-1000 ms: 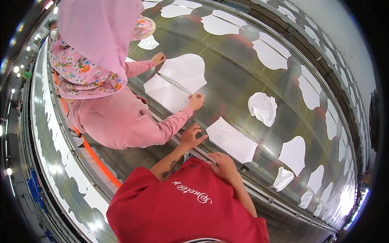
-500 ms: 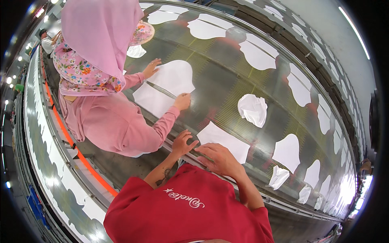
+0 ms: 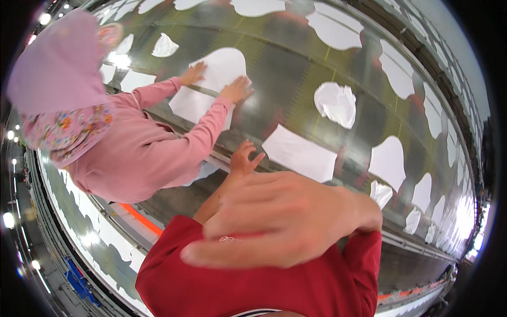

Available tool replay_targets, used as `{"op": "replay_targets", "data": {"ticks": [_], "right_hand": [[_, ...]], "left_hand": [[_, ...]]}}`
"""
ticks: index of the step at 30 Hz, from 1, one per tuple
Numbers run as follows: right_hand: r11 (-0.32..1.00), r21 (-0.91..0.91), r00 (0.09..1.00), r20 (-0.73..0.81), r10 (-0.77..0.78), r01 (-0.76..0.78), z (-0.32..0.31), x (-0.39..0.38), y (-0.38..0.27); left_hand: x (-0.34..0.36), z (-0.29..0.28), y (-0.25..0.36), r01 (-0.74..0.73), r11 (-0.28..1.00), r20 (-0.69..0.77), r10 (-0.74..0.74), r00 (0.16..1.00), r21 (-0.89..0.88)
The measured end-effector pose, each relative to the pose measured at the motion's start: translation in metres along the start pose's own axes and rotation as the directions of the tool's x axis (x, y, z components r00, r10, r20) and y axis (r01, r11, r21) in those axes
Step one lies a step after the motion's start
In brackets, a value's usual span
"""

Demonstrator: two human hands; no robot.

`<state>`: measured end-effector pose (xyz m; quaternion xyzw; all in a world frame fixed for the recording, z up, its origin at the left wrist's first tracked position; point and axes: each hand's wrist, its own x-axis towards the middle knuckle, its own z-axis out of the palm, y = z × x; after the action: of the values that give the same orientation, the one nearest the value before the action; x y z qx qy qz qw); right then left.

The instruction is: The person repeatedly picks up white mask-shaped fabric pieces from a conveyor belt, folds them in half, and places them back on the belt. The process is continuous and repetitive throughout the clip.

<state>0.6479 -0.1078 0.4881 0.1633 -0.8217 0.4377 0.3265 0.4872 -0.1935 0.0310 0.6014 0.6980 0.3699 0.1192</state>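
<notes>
Your left hand (image 3: 244, 158): released, fingers loosely curved, thumb apart, nothing between them; whether it touches the table (image 3: 285, 79), I cannot tell.
Your right hand (image 3: 288, 219): released and blurred, raised in front of your red shirt (image 3: 253, 288), fingers extended toward your left, holding nothing.
Nearest white panel (image 3: 300, 153): flat on the table, just right of your left hand's fingertips and beyond your right hand.
Crumpled white piece (image 3: 336, 104): farther out on the table, past that panel from both your hands.
Rounded white piece (image 3: 222, 63): flat, beyond your left hand and a little to its left, with the co-worker's hands (image 3: 237, 91) on it.
Co-worker (image 3: 137, 148): in pink sleeves, left of your left hand, arms reaching across the table's near edge.
</notes>
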Motion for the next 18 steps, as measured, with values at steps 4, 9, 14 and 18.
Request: {"op": "replay_targets", "data": {"ticks": [4,9,14,18], "right_hand": [[0.991,0.110,0.996,-0.062,-0.064,0.071,0.024,0.019,-0.020],[0.987,0.037,0.951,-0.274,-0.142,0.158,0.046,0.009,-0.029],[0.981,-0.180,0.790,-0.589,-0.170,0.076,0.065,-0.016,-0.048],[0.986,-0.124,0.947,-0.288,-0.143,0.111,0.035,-0.090,-0.066]], "left_hand": [[0.000,-0.003,0.000,0.007,1.000,0.036,-0.007,0.999,0.001],[0.002,-0.005,0.003,-0.003,1.000,0.017,0.003,1.000,-0.009],[0.001,-0.004,0.004,0.002,1.000,0.004,-0.002,1.000,0.000],[0.000,-0.004,0.000,0.005,1.000,0.034,-0.005,0.999,-0.011]]}}
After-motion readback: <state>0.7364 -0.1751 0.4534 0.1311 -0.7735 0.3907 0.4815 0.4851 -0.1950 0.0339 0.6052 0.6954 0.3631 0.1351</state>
